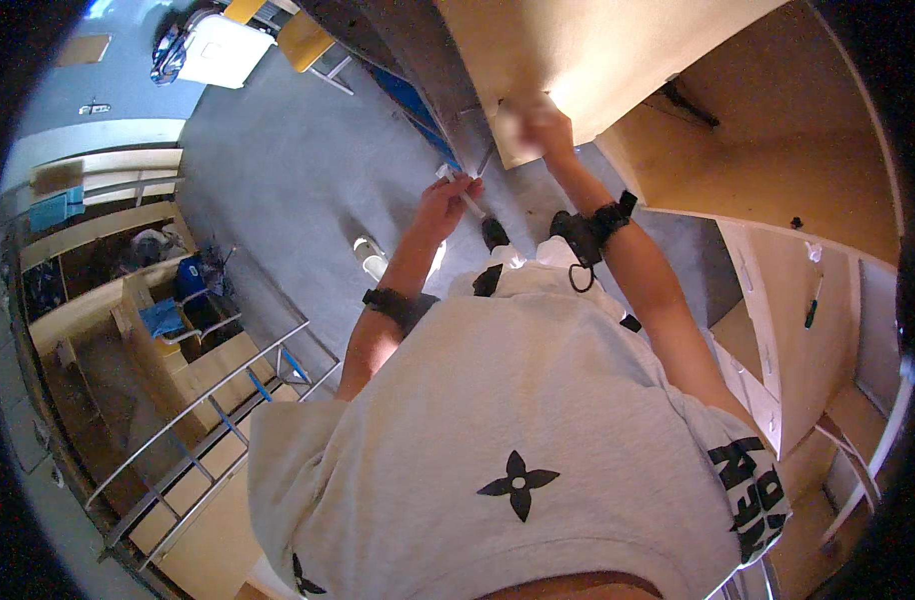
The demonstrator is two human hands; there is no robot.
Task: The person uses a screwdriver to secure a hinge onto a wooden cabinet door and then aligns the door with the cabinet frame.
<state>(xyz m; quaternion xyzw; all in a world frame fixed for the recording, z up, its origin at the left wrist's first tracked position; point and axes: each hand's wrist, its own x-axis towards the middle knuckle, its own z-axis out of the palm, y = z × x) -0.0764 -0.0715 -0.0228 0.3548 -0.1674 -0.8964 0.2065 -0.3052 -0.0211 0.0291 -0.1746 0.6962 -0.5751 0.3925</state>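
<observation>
Pale wood fills the upper right of my view, where a broad panel (pixel 618 55) slants across, brightly lit near its lower edge. I have the right hand (pixel 546 130) at that panel's lower corner. It is blurred, so from here I cannot tell whether its fingers are closed, or whether it grips anything or only touches the wood.

Lower and to its left, I have the left hand (pixel 446 205) with its fingers closed on a thin white stick (pixel 472 204). The stick slants through the grip, one end toward the upper left, the other toward the feet, above the grey floor (pixel 278 160). Just beyond the fingers I see a blue strip (pixel 413 110) along a dark frame (pixel 428 60).

Both forearms wear black straps: one strap (pixel 398 305) on the left, the other, bulkier with a small loop, on the right. Below them I look down on a light shirt (pixel 508 400) with a black flower print. Two dark shoes show past the pale trousers, and a white shoe (pixel 370 257) is on the floor to the left.

On the right I see an open wooden cabinet (pixel 738 150) and, near it, a green-handled tool (pixel 811 314) against a pale board (pixel 793 350). Far left, a metal rail (pixel 218 405) runs beside wooden units; a yellow chair (pixel 304 42) stands at the top.
</observation>
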